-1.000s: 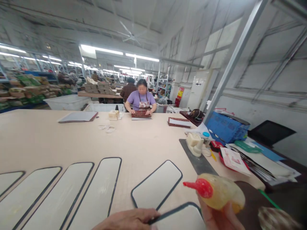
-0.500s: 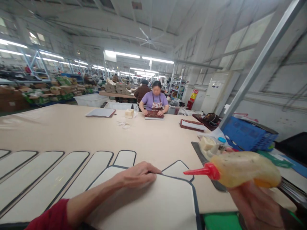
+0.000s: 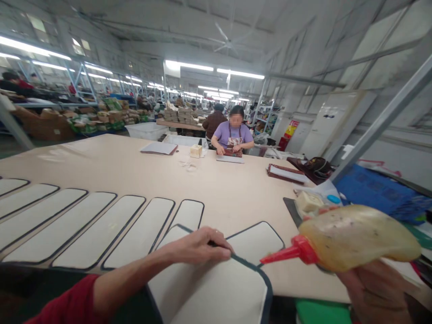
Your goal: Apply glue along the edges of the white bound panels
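My left hand (image 3: 204,245) pinches the far edge of a white panel with a dark border (image 3: 216,292), thumb on top. The panel is lifted and tilted toward me. In my right hand (image 3: 374,288) is a squeeze bottle (image 3: 357,236) with a red nozzle, filled with yellowish liquid and lying nearly level. Its tip points left, close to the panel's right far edge; whether it touches cannot be made out. Behind the held panel, another white panel (image 3: 254,240) with the same dark border lies on the table.
Several more dark-edged panels (image 3: 97,225) lie in a row on the table (image 3: 236,189) to the left. A co-worker (image 3: 234,132) handles dark red pieces across the table. At right are a cream block (image 3: 308,201), a blue crate (image 3: 381,189) and a metal post (image 3: 384,117).
The view has turned slightly left and down. The held panel is tilted more, and the bottle's nozzle has dipped toward its edge. Both hands keep their hold.
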Demonstrator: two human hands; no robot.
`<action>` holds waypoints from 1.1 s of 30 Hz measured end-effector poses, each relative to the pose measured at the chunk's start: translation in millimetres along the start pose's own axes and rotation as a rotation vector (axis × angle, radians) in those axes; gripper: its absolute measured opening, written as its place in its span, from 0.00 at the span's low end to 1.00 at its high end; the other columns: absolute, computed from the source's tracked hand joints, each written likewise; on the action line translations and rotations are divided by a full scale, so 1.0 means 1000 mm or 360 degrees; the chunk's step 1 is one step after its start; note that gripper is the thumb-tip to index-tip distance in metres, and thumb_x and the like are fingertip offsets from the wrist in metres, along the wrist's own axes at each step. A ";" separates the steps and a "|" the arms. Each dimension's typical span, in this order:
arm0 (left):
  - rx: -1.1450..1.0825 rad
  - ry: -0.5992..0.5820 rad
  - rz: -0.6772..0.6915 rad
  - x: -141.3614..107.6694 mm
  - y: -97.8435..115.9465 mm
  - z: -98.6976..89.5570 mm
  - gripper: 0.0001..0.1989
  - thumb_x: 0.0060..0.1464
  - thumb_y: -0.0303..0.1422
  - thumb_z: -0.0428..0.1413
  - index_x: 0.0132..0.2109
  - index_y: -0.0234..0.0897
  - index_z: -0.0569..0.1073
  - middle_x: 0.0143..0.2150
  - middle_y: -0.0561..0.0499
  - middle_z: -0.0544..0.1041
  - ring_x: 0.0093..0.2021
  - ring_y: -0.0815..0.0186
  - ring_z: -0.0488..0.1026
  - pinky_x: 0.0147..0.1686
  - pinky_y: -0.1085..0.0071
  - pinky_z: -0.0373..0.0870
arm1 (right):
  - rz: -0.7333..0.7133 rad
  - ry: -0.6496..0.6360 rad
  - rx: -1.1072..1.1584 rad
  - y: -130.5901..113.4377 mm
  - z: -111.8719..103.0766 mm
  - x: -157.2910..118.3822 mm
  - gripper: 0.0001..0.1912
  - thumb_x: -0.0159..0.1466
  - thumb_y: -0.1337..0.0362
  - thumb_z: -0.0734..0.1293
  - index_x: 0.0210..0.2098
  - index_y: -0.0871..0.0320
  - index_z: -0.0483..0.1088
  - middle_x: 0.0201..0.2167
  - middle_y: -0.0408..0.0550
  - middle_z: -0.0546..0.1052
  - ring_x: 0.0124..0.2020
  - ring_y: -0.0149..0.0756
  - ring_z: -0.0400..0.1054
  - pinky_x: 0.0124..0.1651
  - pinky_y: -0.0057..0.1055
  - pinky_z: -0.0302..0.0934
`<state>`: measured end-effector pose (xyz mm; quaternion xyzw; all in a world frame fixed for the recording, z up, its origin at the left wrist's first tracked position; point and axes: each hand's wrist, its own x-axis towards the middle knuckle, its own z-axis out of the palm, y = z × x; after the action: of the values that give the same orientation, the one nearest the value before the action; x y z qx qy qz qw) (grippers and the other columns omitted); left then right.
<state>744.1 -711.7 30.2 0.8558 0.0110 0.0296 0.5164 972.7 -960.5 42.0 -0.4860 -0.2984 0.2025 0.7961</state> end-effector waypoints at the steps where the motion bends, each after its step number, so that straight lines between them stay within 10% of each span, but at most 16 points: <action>1: -0.0002 0.0007 -0.0015 0.002 0.004 -0.008 0.21 0.56 0.47 0.60 0.43 0.33 0.84 0.34 0.47 0.79 0.33 0.66 0.71 0.33 0.73 0.64 | 0.0007 -0.0027 -0.0013 -0.005 0.010 0.003 0.24 0.52 0.53 0.78 0.47 0.47 0.74 0.51 0.52 0.79 0.57 0.57 0.70 0.57 0.58 0.65; 11: 0.0129 -0.0479 0.0097 0.022 0.042 -0.067 0.15 0.48 0.43 0.68 0.33 0.34 0.83 0.29 0.51 0.81 0.31 0.68 0.73 0.32 0.75 0.66 | 0.0123 -0.0483 0.0117 -0.011 0.043 0.025 0.31 0.45 0.56 0.83 0.48 0.42 0.75 0.46 0.48 0.81 0.45 0.52 0.78 0.44 0.45 0.75; 18: 0.0059 -0.0568 0.0022 0.018 0.054 -0.071 0.22 0.42 0.51 0.69 0.32 0.35 0.84 0.29 0.50 0.81 0.32 0.64 0.74 0.33 0.72 0.68 | 0.0225 -0.0168 0.0107 -0.025 0.096 0.007 0.28 0.40 0.43 0.82 0.37 0.48 0.78 0.33 0.44 0.82 0.35 0.48 0.79 0.37 0.40 0.75; 25: -0.0004 -0.0576 -0.0017 0.018 0.057 -0.069 0.24 0.39 0.53 0.70 0.31 0.35 0.84 0.28 0.49 0.81 0.32 0.63 0.74 0.33 0.71 0.68 | 0.0238 -0.0432 0.0175 -0.011 0.081 0.023 0.29 0.38 0.50 0.84 0.39 0.45 0.79 0.35 0.47 0.83 0.36 0.53 0.79 0.37 0.46 0.74; 33: -0.0030 -0.0572 -0.0005 0.016 0.053 -0.071 0.23 0.41 0.52 0.70 0.31 0.33 0.84 0.28 0.50 0.81 0.31 0.64 0.74 0.32 0.72 0.68 | 0.0327 -0.0250 0.0090 -0.022 0.093 0.010 0.29 0.39 0.40 0.81 0.35 0.47 0.76 0.31 0.42 0.80 0.34 0.47 0.79 0.39 0.42 0.73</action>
<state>754.8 -673.1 110.8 0.8424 -0.0804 -0.1246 0.5181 918.5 -903.5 96.4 -0.4741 -0.3025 0.3287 0.7587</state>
